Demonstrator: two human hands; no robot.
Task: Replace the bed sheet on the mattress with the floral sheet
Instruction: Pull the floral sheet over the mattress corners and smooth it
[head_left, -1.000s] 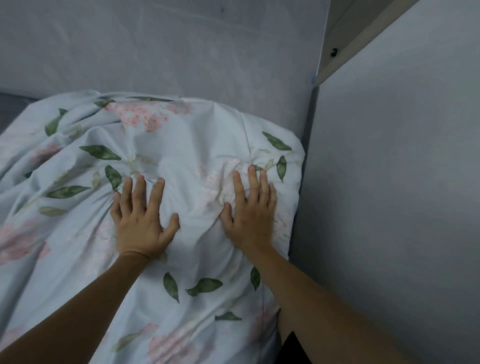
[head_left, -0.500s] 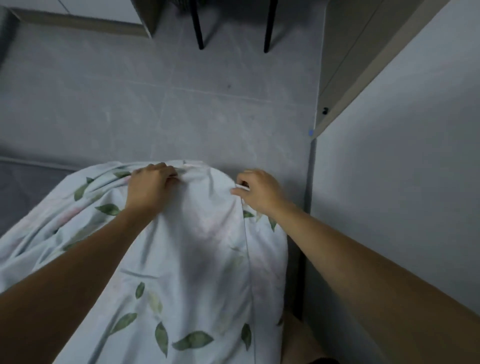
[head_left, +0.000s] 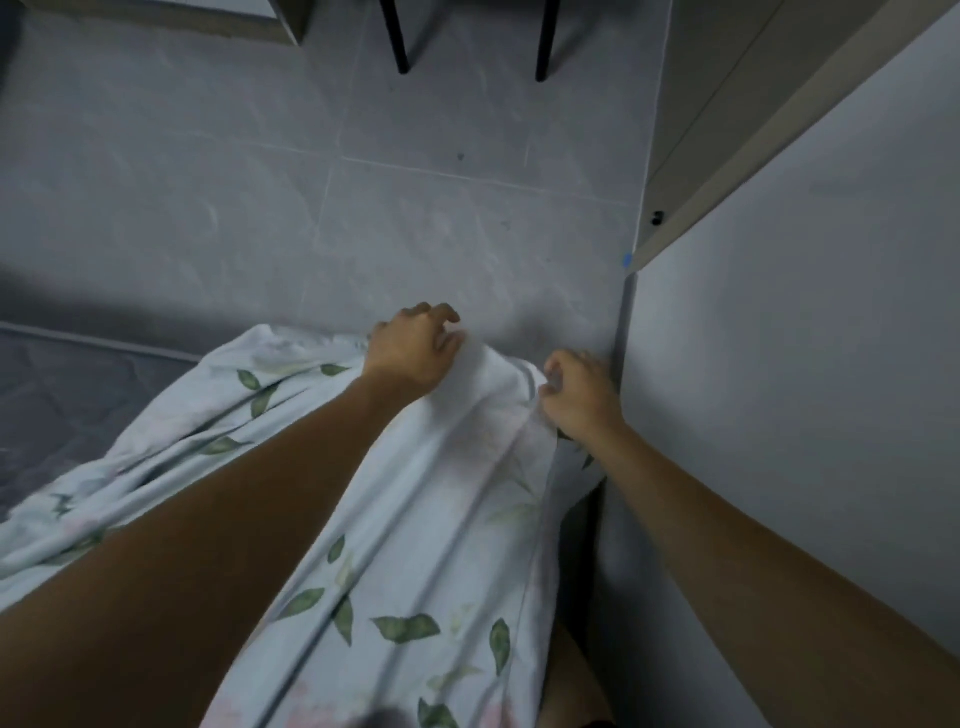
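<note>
The floral sheet (head_left: 447, 519), pale blue with green leaves and faint pink flowers, is stretched in long folds over the mattress corner in front of me. My left hand (head_left: 413, 348) grips its far edge with curled fingers at the corner's left side. My right hand (head_left: 579, 389) pinches the same edge close to the white wall, its fingers curled round the cloth. A grey sheet (head_left: 57, 405) shows on the mattress to the left, uncovered by the floral one.
A white wall panel (head_left: 805, 415) stands tight against the bed on the right. Grey tiled floor (head_left: 363, 218) lies beyond the mattress end. Two black furniture legs (head_left: 395, 36) and a cabinet base (head_left: 691, 130) stand at the far side.
Both hands went from pressing flat on the sheet to gripping its far edge, and have now pulled it further over the mattress end, the right hand nearer the wall.
</note>
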